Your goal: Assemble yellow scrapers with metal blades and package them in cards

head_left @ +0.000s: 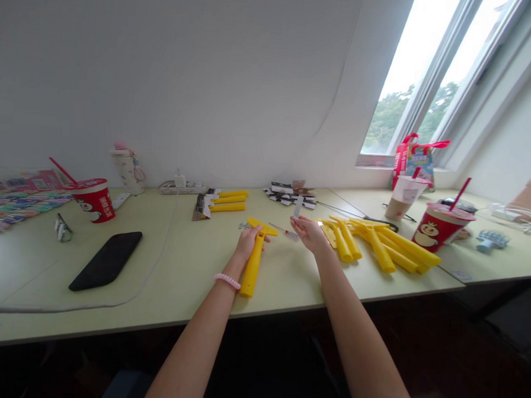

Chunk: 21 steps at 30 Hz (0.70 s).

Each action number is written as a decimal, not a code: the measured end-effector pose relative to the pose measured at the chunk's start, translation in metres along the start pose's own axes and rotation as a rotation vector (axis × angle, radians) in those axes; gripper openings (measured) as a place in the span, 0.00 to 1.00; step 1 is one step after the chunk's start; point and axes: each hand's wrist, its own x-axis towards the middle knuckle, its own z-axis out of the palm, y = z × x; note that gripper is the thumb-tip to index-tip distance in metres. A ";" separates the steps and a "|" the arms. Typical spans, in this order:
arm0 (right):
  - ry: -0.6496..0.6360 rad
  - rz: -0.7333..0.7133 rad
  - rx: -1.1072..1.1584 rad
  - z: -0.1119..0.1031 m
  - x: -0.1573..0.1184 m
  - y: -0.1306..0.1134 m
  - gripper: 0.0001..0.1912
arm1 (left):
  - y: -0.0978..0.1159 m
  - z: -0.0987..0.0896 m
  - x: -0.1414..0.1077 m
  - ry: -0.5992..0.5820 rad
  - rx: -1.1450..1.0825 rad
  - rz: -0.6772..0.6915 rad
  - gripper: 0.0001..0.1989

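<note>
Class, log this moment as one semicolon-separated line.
left hand: holding yellow T-shaped tool; right hand: holding pale strip; nearby: more yellow tools

Black phone (106,262) and red drink cup (97,202) sit on worktop (172,277) left, pale bottle (127,171) and power strip (181,188) near wall (210,71), second red cup (444,228) beside clear cup (401,197) right, bag (421,165) by window (404,93).

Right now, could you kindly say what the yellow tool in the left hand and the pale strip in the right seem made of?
Yellow tool: likely moulded plastic, smooth and slightly glossy, given its even colour.
Pale strip: flat, greyish and smooth-looking, perhaps metal or plastic; too small to settle.
</note>
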 end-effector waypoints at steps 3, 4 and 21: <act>0.010 -0.006 0.029 0.005 -0.003 0.010 0.07 | 0.000 0.000 -0.001 -0.007 0.016 0.006 0.13; 0.010 -0.011 0.021 0.005 -0.005 0.012 0.06 | 0.001 0.001 -0.001 -0.010 0.021 0.007 0.13; 0.126 -0.217 -0.205 0.010 -0.011 0.018 0.11 | 0.006 0.003 -0.007 -0.025 0.065 -0.012 0.12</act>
